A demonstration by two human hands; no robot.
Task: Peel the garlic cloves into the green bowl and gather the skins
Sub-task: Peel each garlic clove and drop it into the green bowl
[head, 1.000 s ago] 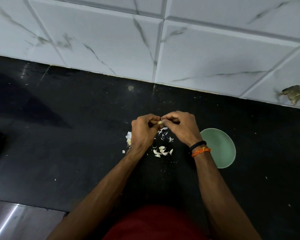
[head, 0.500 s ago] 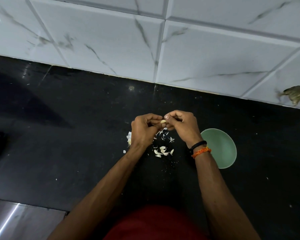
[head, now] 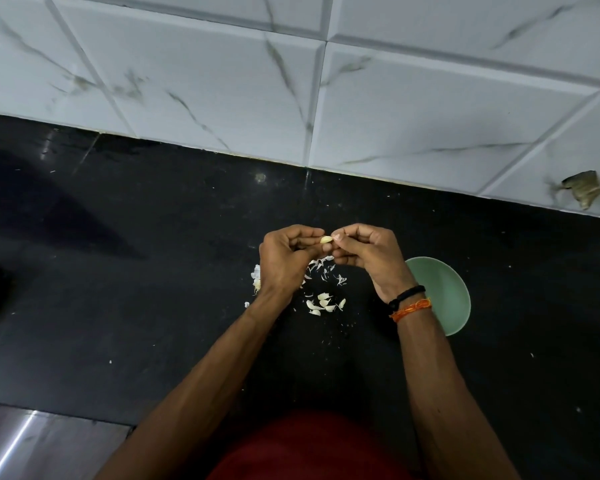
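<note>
Both hands pinch one garlic clove (head: 326,239) above the worktop (head: 153,271), so skins (head: 324,303) fall together: left hand (head: 284,261), right hand (head: 368,254).

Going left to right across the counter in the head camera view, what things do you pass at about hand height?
Garlic piece partly hidden behind the left wrist → left hand → garlic clove pinched between both hands → right hand → wrist bands → green bowl.
</note>
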